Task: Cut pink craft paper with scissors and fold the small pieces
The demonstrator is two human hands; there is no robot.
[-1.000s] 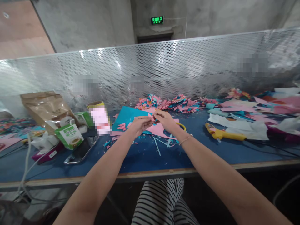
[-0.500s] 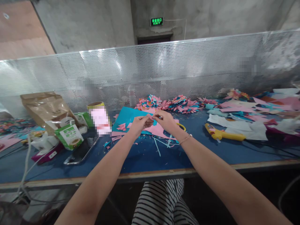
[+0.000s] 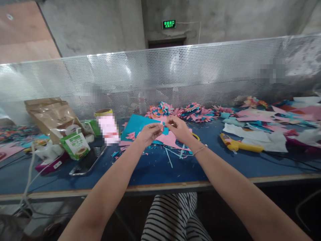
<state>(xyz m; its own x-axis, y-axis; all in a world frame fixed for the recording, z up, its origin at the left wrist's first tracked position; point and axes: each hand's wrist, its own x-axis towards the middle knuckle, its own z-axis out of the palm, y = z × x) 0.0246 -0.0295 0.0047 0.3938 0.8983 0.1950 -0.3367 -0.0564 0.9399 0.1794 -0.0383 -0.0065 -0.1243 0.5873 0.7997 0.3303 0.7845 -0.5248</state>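
Both hands meet over the middle of the table, fingertips pinched together. Between them is a small pink paper piece; its exact shape is too small to tell. My left hand is closed on it from one side, and my right hand grips it from the other. Beneath them lie a blue sheet and a larger pink sheet. Small pink cut pieces rest on the blue sheet beside my left hand. Yellow scissor-like handles show partly behind my right wrist.
Pink and blue paper flowers are heaped at the back. A yellow glue gun lies to the right, near white paper and scraps. At left are a phone, a green packet and a brown bag. Perforated metal borders the back.
My fingers have shifted slightly around the pink paper piece, which now stands more upright between them. The view has moved a little; the things on the table look the same.
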